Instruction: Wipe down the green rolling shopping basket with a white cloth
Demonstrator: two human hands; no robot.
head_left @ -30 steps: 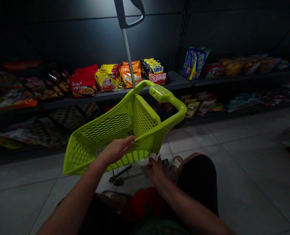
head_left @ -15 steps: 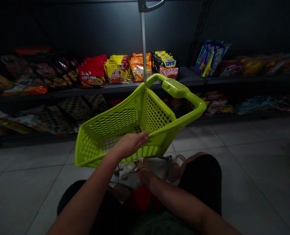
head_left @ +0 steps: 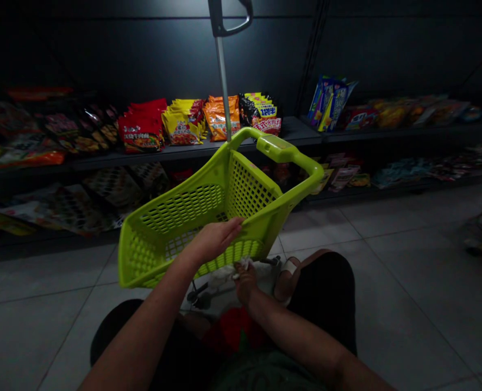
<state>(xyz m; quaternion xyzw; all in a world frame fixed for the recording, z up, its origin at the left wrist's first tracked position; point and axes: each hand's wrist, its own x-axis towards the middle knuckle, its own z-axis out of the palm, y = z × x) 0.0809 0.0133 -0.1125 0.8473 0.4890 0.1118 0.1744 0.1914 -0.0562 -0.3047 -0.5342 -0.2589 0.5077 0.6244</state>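
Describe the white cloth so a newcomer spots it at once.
Find the lime-green shopping cart before the dark shelf. Near the bottom of its near side, the right hand holds the white cloth. It looks limp and crumpled, unlike the rigid green cart.

Shop: packets (head_left: 181, 129) on shelves (head_left: 300, 130)

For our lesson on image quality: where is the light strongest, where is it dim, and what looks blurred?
Head view: a glow on the back panel behind the pole; head view: upper corners nearly black; head view: the white cloth at the right hand looks smeared.
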